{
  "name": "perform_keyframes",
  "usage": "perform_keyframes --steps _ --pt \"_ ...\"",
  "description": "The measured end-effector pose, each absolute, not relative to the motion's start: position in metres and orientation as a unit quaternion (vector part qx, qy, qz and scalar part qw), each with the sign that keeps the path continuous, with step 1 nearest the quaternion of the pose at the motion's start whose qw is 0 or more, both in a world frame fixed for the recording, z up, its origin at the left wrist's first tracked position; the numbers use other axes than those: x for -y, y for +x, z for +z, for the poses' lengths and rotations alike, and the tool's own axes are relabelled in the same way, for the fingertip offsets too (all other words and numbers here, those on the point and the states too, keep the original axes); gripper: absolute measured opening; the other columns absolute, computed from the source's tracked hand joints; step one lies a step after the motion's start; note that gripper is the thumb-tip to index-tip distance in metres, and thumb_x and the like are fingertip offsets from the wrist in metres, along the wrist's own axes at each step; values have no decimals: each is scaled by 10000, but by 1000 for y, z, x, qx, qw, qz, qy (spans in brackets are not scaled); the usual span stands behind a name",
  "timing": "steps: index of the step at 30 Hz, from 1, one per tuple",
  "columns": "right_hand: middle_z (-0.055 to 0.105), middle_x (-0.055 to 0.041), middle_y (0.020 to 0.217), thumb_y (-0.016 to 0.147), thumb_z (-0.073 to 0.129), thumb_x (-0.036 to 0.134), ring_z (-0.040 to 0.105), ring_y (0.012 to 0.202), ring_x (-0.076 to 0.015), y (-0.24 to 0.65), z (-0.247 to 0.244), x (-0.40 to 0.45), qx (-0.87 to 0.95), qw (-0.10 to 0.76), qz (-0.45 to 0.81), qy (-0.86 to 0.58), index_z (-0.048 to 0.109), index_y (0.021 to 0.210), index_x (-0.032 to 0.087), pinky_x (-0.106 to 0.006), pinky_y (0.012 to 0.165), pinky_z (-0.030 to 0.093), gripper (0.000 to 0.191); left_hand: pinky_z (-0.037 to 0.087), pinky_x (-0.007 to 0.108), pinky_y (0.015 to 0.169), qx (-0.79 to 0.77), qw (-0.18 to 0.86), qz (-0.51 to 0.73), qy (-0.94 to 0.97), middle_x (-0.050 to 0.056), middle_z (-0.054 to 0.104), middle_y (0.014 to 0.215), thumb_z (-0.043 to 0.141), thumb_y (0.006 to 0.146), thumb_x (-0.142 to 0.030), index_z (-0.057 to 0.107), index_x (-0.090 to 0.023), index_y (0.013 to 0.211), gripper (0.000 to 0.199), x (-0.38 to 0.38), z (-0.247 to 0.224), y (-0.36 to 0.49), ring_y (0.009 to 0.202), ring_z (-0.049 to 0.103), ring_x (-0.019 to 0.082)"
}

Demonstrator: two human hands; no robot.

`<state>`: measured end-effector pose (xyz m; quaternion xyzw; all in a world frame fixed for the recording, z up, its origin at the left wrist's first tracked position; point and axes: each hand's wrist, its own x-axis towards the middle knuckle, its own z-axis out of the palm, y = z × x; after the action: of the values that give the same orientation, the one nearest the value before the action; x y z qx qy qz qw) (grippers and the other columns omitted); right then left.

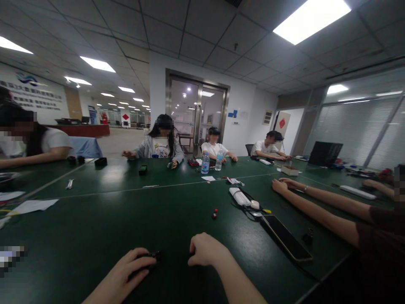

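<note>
My left hand [131, 267] is closed over the dark green table [104, 228], thumb and fingers round a small black object [155, 255] whose kind I cannot make out. To its right, a short gap away, my right hand [205, 250] has its fingers curled down toward the tabletop. A dark patch shows by those fingertips, but what they hold, if anything, is hidden. Beyond my right hand lies a small red and dark item [215, 214].
On the right are a smartphone [286, 237], a white power strip [239, 196] with cables and another person's forearms [329, 213]. Two water bottles [205, 163] stand farther back. Paper sheets [36, 206] lie left. Several people sit around the table.
</note>
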<state>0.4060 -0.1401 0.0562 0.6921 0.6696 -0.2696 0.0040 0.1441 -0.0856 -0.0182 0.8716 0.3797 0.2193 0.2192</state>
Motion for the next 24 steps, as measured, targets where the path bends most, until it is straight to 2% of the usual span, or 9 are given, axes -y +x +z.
perform_keyframes --steps 3,5,9,11,13,15,18,21,24 --pt "638 -5 874 603 664 296 603 804 -189 406 51 146 -669 -44 -279 688 634 963 229 -254 605 436 367 450 339 907 -377 224 213 873 -31 531 1149 453 805 -256 614 -365 1032 298 87 -15 144 1043 511 187" --pt "635 -6 840 627 635 269 601 780 -185 407 48 150 -669 -75 -282 684 645 924 222 -261 620 438 301 445 341 912 -372 223 212 876 -28 527 1151 447 806 -247 614 -361 1035 306 88 -12 145 1048 502 189" --pt "608 -25 948 704 566 301 585 851 -183 408 37 156 -669 -130 -286 674 626 907 226 -269 660 443 224 439 346 915 -370 224 206 878 -21 527 1145 444 806 -237 613 -356 1038 311 90 -8 147 1038 501 188" --pt "611 -37 884 722 553 307 594 700 -152 407 29 157 -593 -226 -418 650 575 954 198 -251 550 443 258 441 343 910 -370 229 203 877 -20 526 1143 449 807 -243 610 -360 1039 306 90 -9 148 1032 504 186" --pt "617 -35 812 711 577 266 576 606 -119 406 21 158 -490 -312 -543 607 514 978 162 -229 503 436 294 441 341 908 -370 230 203 877 -17 526 1140 452 809 -250 610 -358 1037 297 89 -10 148 1032 504 186" --pt "614 -29 745 693 618 243 563 549 -100 407 15 159 -403 -371 -608 575 496 964 138 -221 500 443 316 436 343 914 -371 230 204 876 -15 525 1143 452 811 -250 611 -350 1037 294 89 -11 148 1038 501 189" --pt "612 -48 661 687 651 202 571 504 -106 422 19 156 -296 -408 -660 557 527 900 99 -241 524 476 267 431 360 921 -374 237 202 874 -21 512 1164 453 810 -248 603 -358 1042 297 88 -12 147 1049 497 193" --pt "634 -83 713 755 583 173 610 552 -141 455 43 138 -236 -460 -656 550 528 902 111 -296 560 515 169 429 375 925 -375 244 196 872 -30 505 1173 460 804 -245 596 -368 1047 304 87 -11 146 1056 494 196" --pt "634 -85 935 838 472 201 640 784 -128 485 71 115 -232 -563 -596 524 479 1025 176 -262 675 528 188 430 372 922 -375 245 195 873 -23 501 1177 454 806 -238 594 -353 1058 311 87 -11 146 1060 488 197"
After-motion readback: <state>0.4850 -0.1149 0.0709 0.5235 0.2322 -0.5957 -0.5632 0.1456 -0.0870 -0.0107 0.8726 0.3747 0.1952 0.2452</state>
